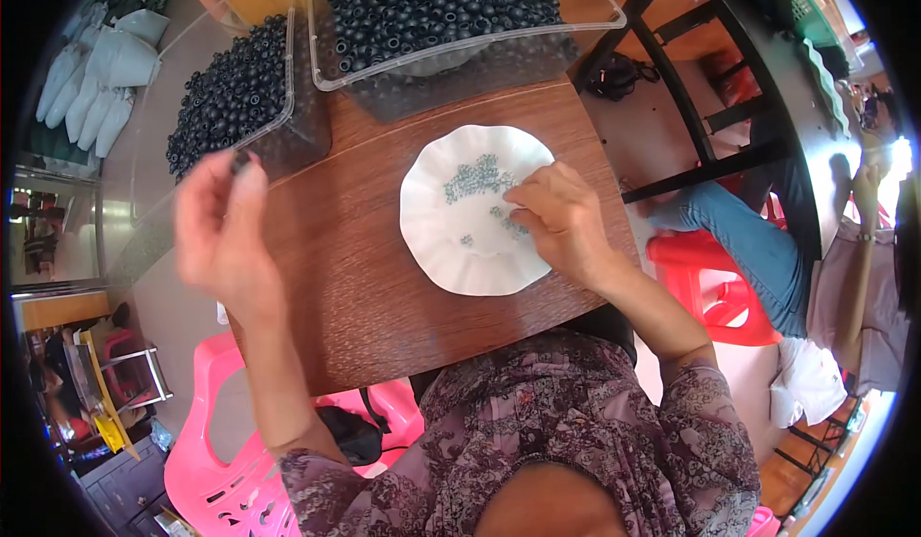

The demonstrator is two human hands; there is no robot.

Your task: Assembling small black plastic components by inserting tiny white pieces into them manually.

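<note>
Red-brown, wood-grained desk [336, 307], seen from above

Held up at the desk's left, before the nearer box, the left hand [225, 235] has a narrow grip: thumb and forefinger pinch a small black ring-shaped bead [240, 161] right at their tips. Farther right, the right hand [566, 215] reaches over the plate with its fingertips drawn close together; whether a tiny piece sits between them, I cannot tell.

The black bead looks light, stiff and smooth, probably hard plastic, so it should survive a firm pinch but could slip out and roll. Opposite sides of its outer wall seem the best hold, leaving the hole free. Being squat and round, it has hardly any long axis beyond the line through its hole; blur hides where that points.

Under the right hand, small grey-green rings [475, 177] lie in patches on a white, wavy-rimmed round plate [427, 215], the largest patch stretched crosswise. They look nearly weightless and easy to scatter, better taken singly.

Beyond stand two clear plastic boxes [403, 105], heaped with loose black beads [441, 4]. Off the desk are a pink plastic chair [197, 451], a red plastic stool [710, 283] and another person's denim-clad leg [748, 239].
</note>
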